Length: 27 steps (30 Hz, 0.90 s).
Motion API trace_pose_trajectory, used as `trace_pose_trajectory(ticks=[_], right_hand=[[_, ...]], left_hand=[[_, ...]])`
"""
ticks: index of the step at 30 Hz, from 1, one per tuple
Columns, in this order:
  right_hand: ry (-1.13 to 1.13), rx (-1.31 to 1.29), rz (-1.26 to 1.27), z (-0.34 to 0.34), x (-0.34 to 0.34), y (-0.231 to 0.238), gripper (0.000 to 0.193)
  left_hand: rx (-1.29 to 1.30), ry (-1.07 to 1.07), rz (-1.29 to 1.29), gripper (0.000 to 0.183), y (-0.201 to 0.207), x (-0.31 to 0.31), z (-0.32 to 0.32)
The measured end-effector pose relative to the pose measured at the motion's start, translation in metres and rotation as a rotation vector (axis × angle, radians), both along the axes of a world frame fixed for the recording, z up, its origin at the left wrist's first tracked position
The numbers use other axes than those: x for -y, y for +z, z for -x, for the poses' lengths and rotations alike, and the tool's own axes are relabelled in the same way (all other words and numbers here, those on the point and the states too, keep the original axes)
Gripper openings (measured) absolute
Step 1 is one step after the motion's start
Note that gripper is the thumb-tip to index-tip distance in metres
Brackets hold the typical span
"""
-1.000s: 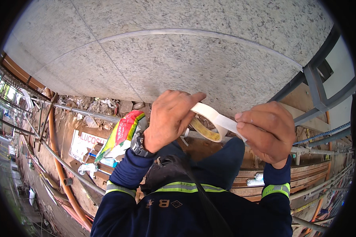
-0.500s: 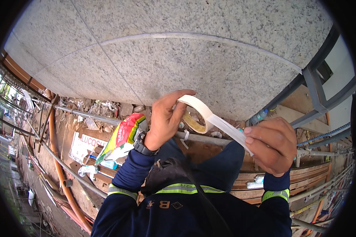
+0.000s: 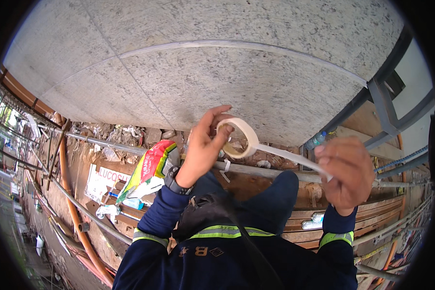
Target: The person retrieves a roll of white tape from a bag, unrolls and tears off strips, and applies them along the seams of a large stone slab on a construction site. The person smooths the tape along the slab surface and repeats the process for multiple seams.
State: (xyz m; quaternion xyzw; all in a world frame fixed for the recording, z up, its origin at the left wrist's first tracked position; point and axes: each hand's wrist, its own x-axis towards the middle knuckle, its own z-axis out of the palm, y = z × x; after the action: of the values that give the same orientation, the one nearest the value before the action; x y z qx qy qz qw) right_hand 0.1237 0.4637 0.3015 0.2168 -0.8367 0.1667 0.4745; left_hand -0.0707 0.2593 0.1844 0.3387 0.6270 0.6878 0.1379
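My left hand (image 3: 205, 147) holds a roll of cream masking tape (image 3: 248, 131), with the thumb through the ring and the fingers at its outer side. From the roll a pale strip (image 3: 287, 155) stretches to the right, still joined to it. My right hand (image 3: 347, 171) pinches the far end of that strip; motion blurs its fingers a little. In front of both hands rises a speckled grey wall panel (image 3: 227, 82) with a pale curved line across it. Neither hand touches the panel.
A red, yellow and green bag (image 3: 152, 166) lies to the left on the planks. Metal pipes (image 3: 106, 144) run below the wall, with rubble behind them. A grey steel frame (image 3: 384, 106) and a plastic bottle (image 3: 315, 141) are at the right. Wooden boards (image 3: 295, 224) lie below.
My right hand has moved right, drawing out a longer strip of tape. The roll has turned in my left hand, and the left fingers have shifted on it.
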Motion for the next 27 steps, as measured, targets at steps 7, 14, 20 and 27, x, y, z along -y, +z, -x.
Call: trace_pose_trajectory(ticks=[7, 14, 20, 27], right_hand=[[-0.188, 0.238, 0.343, -0.005, -0.063, 0.033, 0.014], [-0.247, 0.315, 0.794, -0.012, -0.177, -0.035, 0.019], [-0.311, 0.084, 1.131, 0.018, -0.303, -0.099, 0.019], [-0.856, -0.334, 0.959, 0.079, -0.364, -0.117, 0.019]], left_hand=[[-0.973, -0.253, -0.079, 0.040, 0.027, -0.007, -0.041], [-0.749, -0.396, 0.446, 0.021, 0.074, -0.111, -0.012], [-1.033, -0.482, 0.450, 0.040, 0.104, -0.237, 0.008], [-1.297, -0.270, 0.276, 0.045, 0.103, -0.336, 0.009]])
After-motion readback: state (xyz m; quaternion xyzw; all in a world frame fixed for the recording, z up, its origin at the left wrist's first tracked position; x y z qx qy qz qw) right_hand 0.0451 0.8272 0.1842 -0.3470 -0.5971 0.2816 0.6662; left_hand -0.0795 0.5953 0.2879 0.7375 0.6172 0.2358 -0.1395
